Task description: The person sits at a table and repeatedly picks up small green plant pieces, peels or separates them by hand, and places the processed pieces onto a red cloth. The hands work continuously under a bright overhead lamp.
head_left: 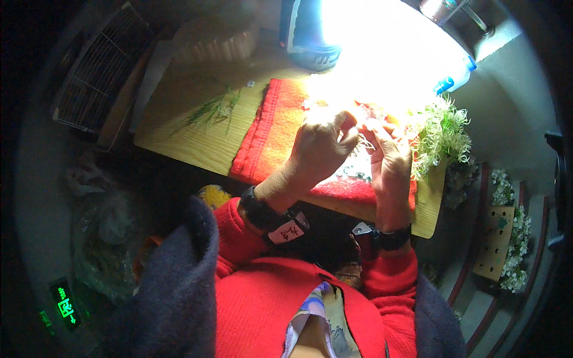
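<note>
Over a folded red and orange cloth (275, 138), both hands meet under a strong light. My left hand (318, 145) has its thumb and index finger drawn together; glare hides what is between them. Close beside it, my right hand (389, 156) pinches a small pale piece (369, 127) at its fingertips. Thin white strands (367, 142) hang between the two hands. Below them the cloth shows a white and dark patterned patch (353, 170). Right of my right hand lies a bunch of pale green artificial foliage (443, 129). Small pinkish pieces (371, 109) lie beyond the fingers, partly washed out.
A bright lamp (315, 56) stands at the back of the wooden table (201, 134). Loose green sprigs (215, 109) lie on its left part. A blue-capped container (456, 78) is at the back right. White flowers and a perforated board (493, 241) sit beyond the right edge.
</note>
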`<state>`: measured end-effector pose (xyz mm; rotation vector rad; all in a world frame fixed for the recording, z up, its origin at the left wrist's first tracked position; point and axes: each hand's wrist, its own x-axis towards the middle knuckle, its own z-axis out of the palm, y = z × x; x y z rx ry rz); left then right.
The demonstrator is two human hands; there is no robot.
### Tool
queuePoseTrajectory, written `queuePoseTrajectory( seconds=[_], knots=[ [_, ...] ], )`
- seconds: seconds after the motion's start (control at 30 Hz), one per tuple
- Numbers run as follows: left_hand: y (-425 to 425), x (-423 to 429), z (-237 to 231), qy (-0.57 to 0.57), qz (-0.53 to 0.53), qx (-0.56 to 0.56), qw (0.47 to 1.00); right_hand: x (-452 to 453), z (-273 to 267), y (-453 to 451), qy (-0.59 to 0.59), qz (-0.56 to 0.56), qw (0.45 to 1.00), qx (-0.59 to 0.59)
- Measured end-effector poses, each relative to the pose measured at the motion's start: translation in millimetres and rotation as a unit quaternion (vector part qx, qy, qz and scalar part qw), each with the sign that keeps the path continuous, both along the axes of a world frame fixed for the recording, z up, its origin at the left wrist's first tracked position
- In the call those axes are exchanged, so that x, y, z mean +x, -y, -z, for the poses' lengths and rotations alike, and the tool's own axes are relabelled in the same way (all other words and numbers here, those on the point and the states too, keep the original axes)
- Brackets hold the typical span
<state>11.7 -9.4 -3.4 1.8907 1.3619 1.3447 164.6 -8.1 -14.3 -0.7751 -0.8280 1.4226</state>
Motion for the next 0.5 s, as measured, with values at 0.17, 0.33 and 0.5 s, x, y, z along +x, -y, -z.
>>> queuePoseTrajectory(
  seconds=[0.17, 0.33, 0.5],
  knots=[
    [2.4, 6.6, 2.0, -0.008, -0.005, 0.044, 0.999, 2.6, 2.3, 2.3, 0.013, 0.019, 1.000, -0.008],
    [0.6, 8.4, 5.7, -0.032, -0.008, 0.077, 0.996, 1.9, 2.4, 3.2, 0.036, 0.016, 0.999, 0.010],
    [-1.0, 6.9, 7.1, -0.074, -0.017, 0.128, 0.989, 0.4, 3.0, 3.6, 0.034, 0.022, 0.999, 0.014]
  ],
)
